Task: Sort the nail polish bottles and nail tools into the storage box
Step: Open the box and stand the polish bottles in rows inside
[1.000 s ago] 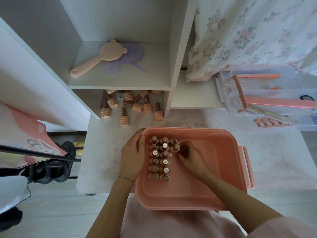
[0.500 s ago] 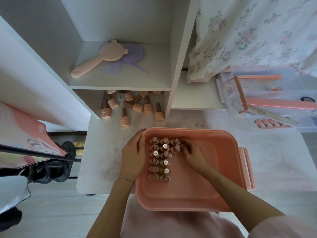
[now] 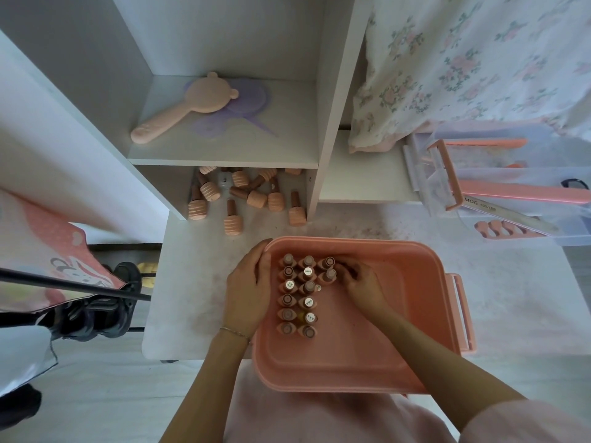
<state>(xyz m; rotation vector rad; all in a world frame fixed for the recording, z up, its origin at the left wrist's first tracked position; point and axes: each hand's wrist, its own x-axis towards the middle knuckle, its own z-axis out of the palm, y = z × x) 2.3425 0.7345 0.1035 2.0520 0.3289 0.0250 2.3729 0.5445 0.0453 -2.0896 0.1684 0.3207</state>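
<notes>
Right hand (image 3: 359, 279) sits inside the pink storage box (image 3: 425, 318), fingers curled down at the far end of the third bottle row, about 12 o'clock of the box floor. I cannot tell whether it still pinches a bottle or has let go; the fingertips hide the spot.

Change noted: a second ago this hand was lower, alongside the middle of the rows; it has since slid up toward the far wall. I read that as seating a bottle at the head of a new column.

Left hand (image 3: 248, 292) rests flat on the box's 9 o'clock rim, fingers straight and together, steadying it. No shift there.

Upright bottles (image 3: 299, 294) stand in two full columns along the left wall, plus a short third column of two at the top. Packed touching.

Loose bottles (image 3: 236, 199) lie tipped on the lower shelf at 11 o'clock from the box, well apart from it. Roughly ten remain, by my count.

Nail file (image 3: 508, 212) and toe separator (image 3: 508, 228) lie in the clear tray (image 3: 575, 238) at 2 o'clock, untouched.

Judgement: bottle sorting about halfway; tools not started.
</notes>
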